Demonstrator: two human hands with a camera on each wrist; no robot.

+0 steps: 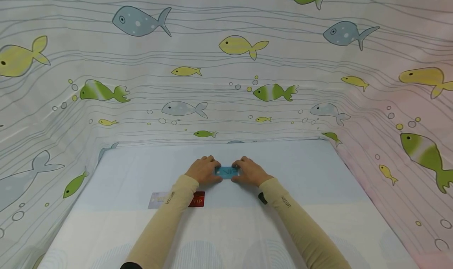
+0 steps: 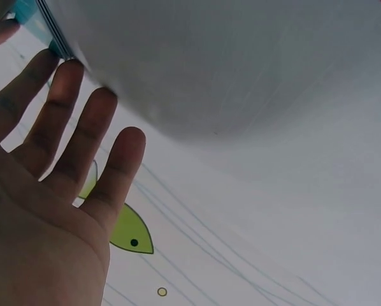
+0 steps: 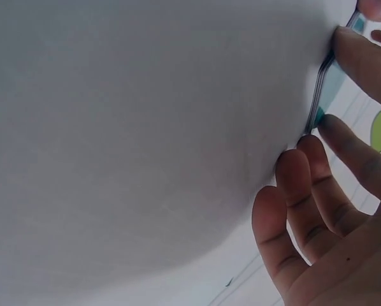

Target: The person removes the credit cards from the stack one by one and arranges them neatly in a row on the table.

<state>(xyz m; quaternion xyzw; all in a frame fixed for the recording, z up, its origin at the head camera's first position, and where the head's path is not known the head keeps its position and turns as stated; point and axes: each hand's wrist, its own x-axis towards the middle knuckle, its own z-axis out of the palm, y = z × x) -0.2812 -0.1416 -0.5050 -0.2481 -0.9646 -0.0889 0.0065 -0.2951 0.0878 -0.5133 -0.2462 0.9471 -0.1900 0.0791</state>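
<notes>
Two beige fabric sleeves (image 1: 159,225) reach forward and angle inward over the pale blue-and-white cloth-covered desk (image 1: 290,159). The left hand (image 1: 202,170) and right hand (image 1: 250,172) pinch opposite short ends of a blue rectangular VIP card (image 1: 227,172), thumbs at its near corners, index fingers at its far ones. Beside the left forearm lie a pale silver card (image 1: 157,200) and a dark red card (image 1: 198,199).

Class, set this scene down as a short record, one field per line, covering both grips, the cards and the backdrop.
Left grip: pinches blue card, left end
Right grip: pinches blue card, right end
Pale card: on table, partly behind left sleeve
Red card: on table, partly behind left sleeve
Backdrop: fish print
</notes>
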